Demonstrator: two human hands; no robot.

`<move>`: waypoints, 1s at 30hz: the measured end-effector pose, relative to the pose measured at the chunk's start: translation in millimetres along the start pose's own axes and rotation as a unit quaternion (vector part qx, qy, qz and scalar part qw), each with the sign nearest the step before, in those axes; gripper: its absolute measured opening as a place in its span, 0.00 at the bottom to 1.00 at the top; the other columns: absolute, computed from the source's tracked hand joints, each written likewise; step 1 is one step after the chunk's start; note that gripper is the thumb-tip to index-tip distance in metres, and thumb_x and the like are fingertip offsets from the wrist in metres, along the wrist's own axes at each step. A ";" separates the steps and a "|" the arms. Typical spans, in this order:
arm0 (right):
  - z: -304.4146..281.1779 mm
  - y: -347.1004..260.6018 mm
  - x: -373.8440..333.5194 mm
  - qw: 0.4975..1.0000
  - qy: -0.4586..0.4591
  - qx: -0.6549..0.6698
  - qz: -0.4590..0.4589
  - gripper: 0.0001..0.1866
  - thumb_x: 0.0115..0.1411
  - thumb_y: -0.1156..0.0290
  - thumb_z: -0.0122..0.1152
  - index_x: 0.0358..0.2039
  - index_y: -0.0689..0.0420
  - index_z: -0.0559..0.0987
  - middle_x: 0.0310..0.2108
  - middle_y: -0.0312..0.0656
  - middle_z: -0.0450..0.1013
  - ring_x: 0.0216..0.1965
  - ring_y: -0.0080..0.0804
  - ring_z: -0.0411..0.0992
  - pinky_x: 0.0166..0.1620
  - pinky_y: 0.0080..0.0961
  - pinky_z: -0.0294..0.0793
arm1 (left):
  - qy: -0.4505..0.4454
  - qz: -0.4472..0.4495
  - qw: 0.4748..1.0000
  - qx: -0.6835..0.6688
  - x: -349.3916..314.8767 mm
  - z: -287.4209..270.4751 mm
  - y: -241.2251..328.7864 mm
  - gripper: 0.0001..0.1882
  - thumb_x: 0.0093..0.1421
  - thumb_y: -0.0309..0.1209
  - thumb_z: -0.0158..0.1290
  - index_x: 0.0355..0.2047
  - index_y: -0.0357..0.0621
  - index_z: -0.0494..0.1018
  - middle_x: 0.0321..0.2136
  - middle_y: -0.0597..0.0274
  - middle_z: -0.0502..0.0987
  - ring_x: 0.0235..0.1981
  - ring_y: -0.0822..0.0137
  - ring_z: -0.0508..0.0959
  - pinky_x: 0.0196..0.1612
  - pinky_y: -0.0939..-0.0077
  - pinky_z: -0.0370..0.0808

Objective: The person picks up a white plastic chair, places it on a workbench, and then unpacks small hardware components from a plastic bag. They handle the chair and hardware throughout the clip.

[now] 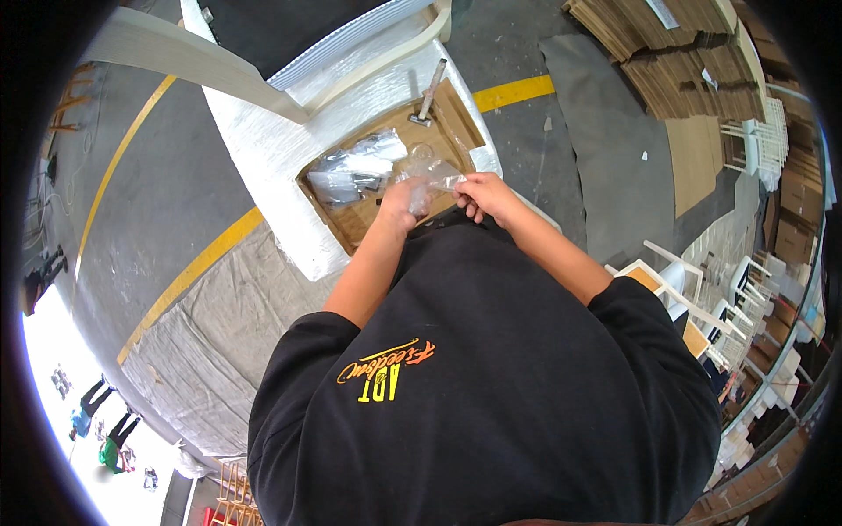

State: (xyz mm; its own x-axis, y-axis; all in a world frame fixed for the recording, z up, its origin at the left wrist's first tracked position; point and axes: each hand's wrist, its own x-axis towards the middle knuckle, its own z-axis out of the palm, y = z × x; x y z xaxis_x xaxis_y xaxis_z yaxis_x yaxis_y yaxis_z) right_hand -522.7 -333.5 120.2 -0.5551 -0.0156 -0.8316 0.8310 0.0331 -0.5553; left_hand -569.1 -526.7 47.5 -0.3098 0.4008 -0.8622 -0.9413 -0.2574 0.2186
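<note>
Both my hands hold a small clear plastic bag (431, 174) over a shallow brown tray (351, 223). My left hand (403, 200) is closed round the bag's lower left part. My right hand (485, 195) pinches its right end between thumb and fingers. What the bag contains is too small to make out. Just beyond my left hand, shiny plastic packets (355, 167) lie in the tray, some with dark things in or beside them. A hammer (430, 95) with a pale handle rests at the tray's far right.
The tray sits on a surface wrapped in white foam (263, 158), with a curved cream-coloured frame (386, 79) beyond. Stacked flat cardboard (693, 79) stands at the far right. White chair frames (684, 280) are to the right. Two people (110, 443) are far off at the lower left.
</note>
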 end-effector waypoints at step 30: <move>-9.6 30.9 13.8 0.996 0.023 0.054 0.066 0.08 0.60 0.67 0.57 0.29 0.57 0.77 0.22 0.36 0.72 0.16 0.23 0.68 0.17 0.21 0.65 | 0.048 -0.084 0.994 0.044 32.9 9.4 -26.3 0.06 0.65 0.33 0.51 0.35 0.46 0.73 0.23 0.64 0.75 0.17 0.71 0.71 0.16 0.74 0.65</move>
State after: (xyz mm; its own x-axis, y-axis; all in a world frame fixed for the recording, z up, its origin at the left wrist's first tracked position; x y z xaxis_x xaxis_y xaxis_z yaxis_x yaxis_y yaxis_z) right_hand -505.0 -323.1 91.6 -0.4402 0.0271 -0.8975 0.8943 -0.0763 -0.4410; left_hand -555.8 -498.5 17.7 -0.1366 0.3442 -0.9289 -0.9881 -0.1147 0.1028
